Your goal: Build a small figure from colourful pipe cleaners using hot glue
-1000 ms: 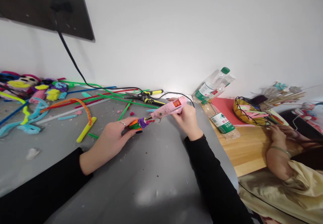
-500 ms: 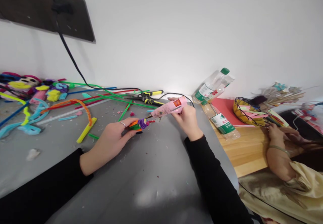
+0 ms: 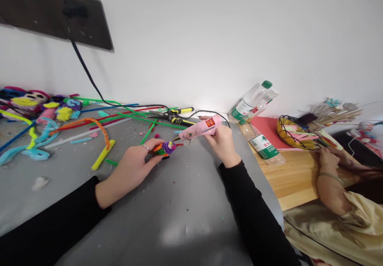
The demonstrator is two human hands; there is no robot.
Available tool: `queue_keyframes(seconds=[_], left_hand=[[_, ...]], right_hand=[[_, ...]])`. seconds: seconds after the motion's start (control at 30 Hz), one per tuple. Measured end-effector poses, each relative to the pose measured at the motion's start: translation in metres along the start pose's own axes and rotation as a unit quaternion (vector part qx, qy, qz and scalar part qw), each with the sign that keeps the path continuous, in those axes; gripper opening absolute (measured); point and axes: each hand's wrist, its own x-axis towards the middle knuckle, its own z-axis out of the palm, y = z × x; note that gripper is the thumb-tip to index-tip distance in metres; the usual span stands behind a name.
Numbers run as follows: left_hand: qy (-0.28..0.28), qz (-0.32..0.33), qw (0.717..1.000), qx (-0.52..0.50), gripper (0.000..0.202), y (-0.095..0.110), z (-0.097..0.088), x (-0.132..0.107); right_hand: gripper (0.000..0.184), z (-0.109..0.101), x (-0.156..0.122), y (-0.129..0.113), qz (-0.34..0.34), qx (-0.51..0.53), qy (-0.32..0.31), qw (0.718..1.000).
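Observation:
Between the thumb and fingers of my left hand (image 3: pixel 134 164) is a small pipe-cleaner figure (image 3: pixel 167 148), coiled in purple, orange and green. Part of it is hidden by the fingers. My right hand (image 3: pixel 223 144) is wrapped round the handle of a pink glue gun (image 3: pixel 199 130). The gun's nozzle points left and down at the purple end of the figure; whether it touches I cannot tell. Black-and-yellow pliers (image 3: pixel 175 116) lie behind the gun, and a yellow pipe-cleaner piece (image 3: pixel 103 155) lies left of my left hand.
Loose pipe cleaners (image 3: pixel 131 112) and finished-looking fuzzy pieces (image 3: pixel 26 98) spread over the grey table's back left. A black cable (image 3: pixel 83 64) runs down the wall. At right stand plastic bottles (image 3: pixel 243 108), with one lying down, a yellow basket (image 3: pixel 291 132) and another person's arm (image 3: pixel 330 186).
The figure in my left hand has turned slightly under the nozzle. My right hand and the glue gun stay almost still. The other person's hands have shifted a little.

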Motion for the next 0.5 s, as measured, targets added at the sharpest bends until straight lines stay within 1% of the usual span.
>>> queue_keyframes(seconds=[0.2,0.37,0.5], left_hand=[[-0.002,-0.001,1.000,0.003,0.034,-0.0014,0.0015,-0.0002],[-0.011,-0.012,1.000,-0.009,0.034,-0.0006,0.0011,-0.0003],[-0.010,-0.016,1.000,-0.007,0.033,0.0001,0.0007,-0.0004]], right_hand=[[0.027,0.0008,-0.0002,-0.0004,-0.019,0.014,0.011,1.000],[0.026,0.0020,0.0000,-0.0001,-0.010,0.011,0.006,1.000],[0.025,0.0012,0.0008,-0.0016,-0.023,0.021,0.011,0.999]])
